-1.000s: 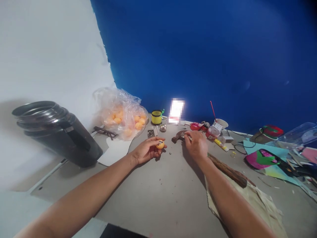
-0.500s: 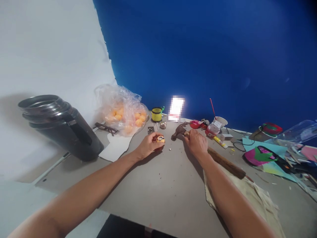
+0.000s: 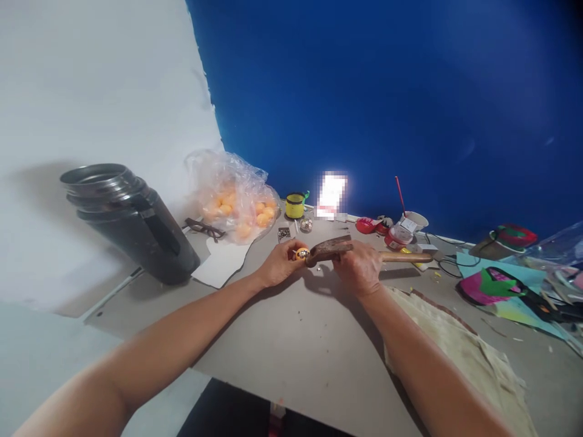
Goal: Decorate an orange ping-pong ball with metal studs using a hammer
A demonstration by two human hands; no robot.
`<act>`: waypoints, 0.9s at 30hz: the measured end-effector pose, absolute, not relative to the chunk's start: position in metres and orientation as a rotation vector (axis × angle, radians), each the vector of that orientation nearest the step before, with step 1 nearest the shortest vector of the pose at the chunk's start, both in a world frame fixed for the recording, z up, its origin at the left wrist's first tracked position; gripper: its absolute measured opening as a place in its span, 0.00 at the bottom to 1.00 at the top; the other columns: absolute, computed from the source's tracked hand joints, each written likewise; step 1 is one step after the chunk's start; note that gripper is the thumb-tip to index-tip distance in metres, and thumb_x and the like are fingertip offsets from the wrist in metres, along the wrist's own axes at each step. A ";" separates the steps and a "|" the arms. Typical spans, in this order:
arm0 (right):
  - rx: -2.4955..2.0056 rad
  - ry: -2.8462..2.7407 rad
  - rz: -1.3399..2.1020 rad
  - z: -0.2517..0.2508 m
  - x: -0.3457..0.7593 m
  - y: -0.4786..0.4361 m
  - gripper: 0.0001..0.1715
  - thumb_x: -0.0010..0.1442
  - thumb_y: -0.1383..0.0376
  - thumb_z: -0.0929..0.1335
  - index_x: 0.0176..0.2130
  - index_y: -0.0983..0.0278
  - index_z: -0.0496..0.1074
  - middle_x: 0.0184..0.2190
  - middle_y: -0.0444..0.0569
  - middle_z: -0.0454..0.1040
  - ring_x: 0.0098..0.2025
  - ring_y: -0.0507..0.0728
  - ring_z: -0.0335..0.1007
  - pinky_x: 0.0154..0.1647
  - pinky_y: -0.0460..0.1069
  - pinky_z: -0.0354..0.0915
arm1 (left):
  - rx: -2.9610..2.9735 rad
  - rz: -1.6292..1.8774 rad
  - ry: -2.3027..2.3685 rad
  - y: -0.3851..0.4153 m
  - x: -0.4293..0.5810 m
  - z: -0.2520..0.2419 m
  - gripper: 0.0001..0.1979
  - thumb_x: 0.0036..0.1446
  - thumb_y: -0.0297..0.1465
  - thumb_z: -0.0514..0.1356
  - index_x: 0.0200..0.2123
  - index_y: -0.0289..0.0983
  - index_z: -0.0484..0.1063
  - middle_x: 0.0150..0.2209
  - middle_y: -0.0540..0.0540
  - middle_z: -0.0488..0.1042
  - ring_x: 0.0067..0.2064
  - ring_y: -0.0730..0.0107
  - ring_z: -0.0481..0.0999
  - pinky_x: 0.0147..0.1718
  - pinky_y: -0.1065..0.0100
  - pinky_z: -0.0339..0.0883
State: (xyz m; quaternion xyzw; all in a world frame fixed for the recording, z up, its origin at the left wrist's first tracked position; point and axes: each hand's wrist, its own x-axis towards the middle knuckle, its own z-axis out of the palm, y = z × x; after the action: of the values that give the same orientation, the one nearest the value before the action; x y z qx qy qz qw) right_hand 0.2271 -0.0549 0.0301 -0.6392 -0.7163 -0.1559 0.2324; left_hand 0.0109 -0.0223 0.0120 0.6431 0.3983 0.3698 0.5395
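Pinching a small orange ball (image 3: 298, 255) in close-set fingers, the left hand (image 3: 276, 266) shows off metal studs (image 3: 303, 254), and here's the right hand (image 3: 359, 267) wrapped round a hammer (image 3: 334, 247), choked up near the head! The ball sits at the left fingertips, just left of the hammer head; touching or barely apart, I can't tell. Good work here, I'd say, means short, light taps square on a stud, fingertips tucked clear, ball braced firmly. And look at that hammer's line: long axis crosswise, handle end out right of the right grip, striking face leftward at the ball. The ball's round, no long axis; its studded side looks upward and hammerward.
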 end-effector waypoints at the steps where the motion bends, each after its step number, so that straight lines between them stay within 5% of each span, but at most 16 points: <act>1: -1.759 -1.955 -0.421 0.031 0.228 -0.054 0.12 0.62 0.63 0.67 0.30 0.63 0.79 0.28 0.56 0.76 0.35 0.63 0.72 0.39 0.54 0.60 | 1.515 0.876 0.939 -0.022 0.011 0.012 0.16 0.49 0.33 0.71 0.40 0.35 0.75 0.33 0.47 0.77 0.31 0.68 0.74 0.27 0.70 0.62; 8: -1.803 -1.890 -0.417 0.034 0.231 -0.048 0.12 0.62 0.63 0.67 0.37 0.63 0.82 0.31 0.57 0.78 0.36 0.65 0.72 0.40 0.55 0.62 | 1.525 0.848 0.865 -0.021 0.010 0.010 0.14 0.48 0.29 0.69 0.40 0.36 0.77 0.31 0.49 0.76 0.31 0.70 0.73 0.29 0.69 0.63; 27: -1.784 -1.919 -0.490 0.030 0.235 -0.044 0.13 0.61 0.62 0.68 0.33 0.64 0.80 0.29 0.58 0.75 0.36 0.64 0.71 0.40 0.54 0.61 | 1.600 0.832 0.849 -0.020 0.009 0.010 0.13 0.49 0.30 0.67 0.40 0.35 0.77 0.33 0.49 0.75 0.33 0.70 0.71 0.32 0.70 0.61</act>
State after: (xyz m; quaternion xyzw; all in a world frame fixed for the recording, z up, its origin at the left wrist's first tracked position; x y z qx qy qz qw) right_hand 0.2353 -0.0442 0.0298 -0.6505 -0.6996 -0.1786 0.2356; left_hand 0.0090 -0.0202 0.0103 0.6740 0.3577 0.3503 0.5432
